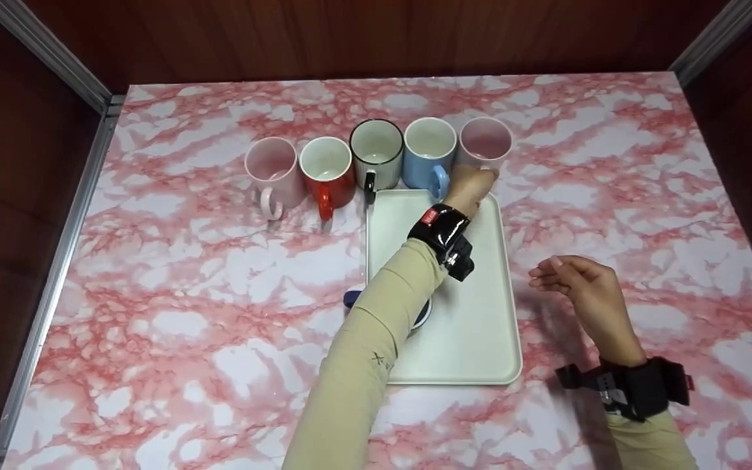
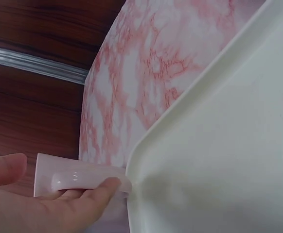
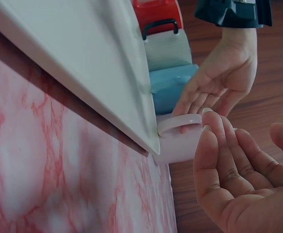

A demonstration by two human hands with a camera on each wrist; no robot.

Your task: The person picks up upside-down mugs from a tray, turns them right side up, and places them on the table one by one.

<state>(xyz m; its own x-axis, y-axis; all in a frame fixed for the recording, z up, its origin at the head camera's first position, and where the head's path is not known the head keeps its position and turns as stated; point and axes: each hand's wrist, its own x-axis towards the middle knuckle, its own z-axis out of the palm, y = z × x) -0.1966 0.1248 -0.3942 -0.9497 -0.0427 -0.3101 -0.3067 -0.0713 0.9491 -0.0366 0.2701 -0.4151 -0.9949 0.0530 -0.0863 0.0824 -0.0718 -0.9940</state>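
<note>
The left hand [image 1: 469, 188] is stretched out across the white rectangular plastic tray [image 1: 480, 326], right up to the pale pink ceramic mug [image 1: 484, 145] at the right-hand end of the row, which stands on the pink-and-white marbled tabletop [image 1: 173, 294] just past the tray's far right corner. From the right wrist view its fingers [image 3: 200, 99] slip in behind the mug's handle [image 3: 179, 124]; from the left wrist view a finger [image 2: 95, 191] lies along that same handle [image 2: 78, 177] with the thumb [image 2: 5, 167] apart on the other side, so I judge it a hold on the handle just forming, the fingers curling round it rather than clamped tight. The handle faces the person, which is likely why the hand comes at it from the near side, over the tray. The mug looks upright and not lifted. Four more mugs line up to its left, handles forward too: a light blue mug [image 1: 428, 153], a white mug with a black rim and black handle [image 1: 376, 150], a red mug [image 1: 328, 173] and a second pale pink mug [image 1: 273, 171]. The right hand [image 1: 581, 284] hovers just off the tray's right edge, fingers loosely bent, palm bare, holding nothing. Beneath the left forearm a dark blue object [image 1: 352, 299] peeks out at the tray's left edge; too much is hidden to tell what it is.
</note>
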